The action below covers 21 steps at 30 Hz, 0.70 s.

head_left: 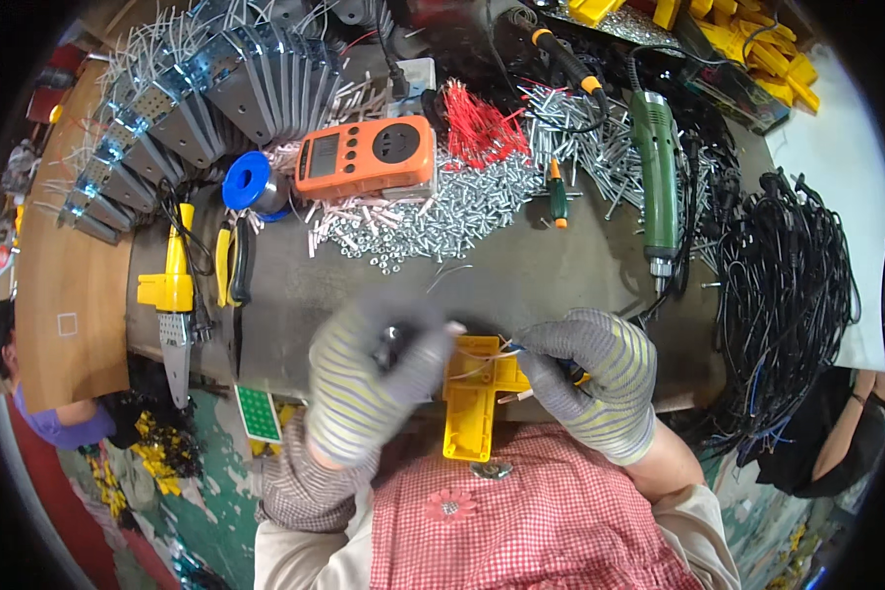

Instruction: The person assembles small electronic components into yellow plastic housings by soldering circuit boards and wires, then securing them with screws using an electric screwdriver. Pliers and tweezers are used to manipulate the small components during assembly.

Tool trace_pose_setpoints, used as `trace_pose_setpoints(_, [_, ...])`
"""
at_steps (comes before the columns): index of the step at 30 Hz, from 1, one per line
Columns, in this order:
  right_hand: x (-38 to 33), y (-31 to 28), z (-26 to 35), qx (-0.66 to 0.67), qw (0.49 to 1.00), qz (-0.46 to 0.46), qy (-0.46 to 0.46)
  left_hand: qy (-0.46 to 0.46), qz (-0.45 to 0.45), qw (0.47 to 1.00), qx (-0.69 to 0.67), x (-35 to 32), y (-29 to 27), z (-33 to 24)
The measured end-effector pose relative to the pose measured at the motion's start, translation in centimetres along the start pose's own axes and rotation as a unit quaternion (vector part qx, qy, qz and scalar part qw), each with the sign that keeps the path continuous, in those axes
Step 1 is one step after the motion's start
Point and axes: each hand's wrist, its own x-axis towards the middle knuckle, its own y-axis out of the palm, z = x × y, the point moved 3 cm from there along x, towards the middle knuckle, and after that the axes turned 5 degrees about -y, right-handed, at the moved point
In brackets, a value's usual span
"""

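Both hands wear grey gloves with yellow-green stripes. My left hand [379,369] is smeared by motion, its fingers over the left side of a yellow plastic handle shell [469,423]. I cannot make out what it holds. A dark round shape shows by its fingers, too blurred to name. My right hand [595,379] is closed, thumb and fingers pinching thin wires [509,346] at the shell's upper right. The open shell lies at the table's front edge, against the checked apron, its hollow side up. Loose wires run across its upper part.
Behind the hands lie screws and nuts [442,221], an orange meter [364,157], a blue solder spool [256,185] and a green electric screwdriver [656,177]. Leftward are pliers [231,261] and a yellow-handled tool [175,285]. Black cables [787,285] heap at right; metal plates [206,108] stand far left.
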Motion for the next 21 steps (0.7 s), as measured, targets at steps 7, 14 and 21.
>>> trace_pose_setpoints(7, [0.2, 0.4, 0.6, -0.095, 0.994, 0.03, -0.039, 0.173, 0.047, 0.975, 0.129, -0.3, 1.7, -2.5])
trace_pose_setpoints(14, [-0.4, 0.0, -0.3, -0.006, 0.999, 0.03, 0.017, 0.221, 0.039, 0.953, 0.203, -0.4, 2.4, -2.1])
trace_pose_setpoints(21, [-0.2, -0.2, -0.2, -0.005, 0.999, 0.039, 0.015, 0.073, 0.046, 0.996, -0.026, -0.2, 2.2, -1.5])
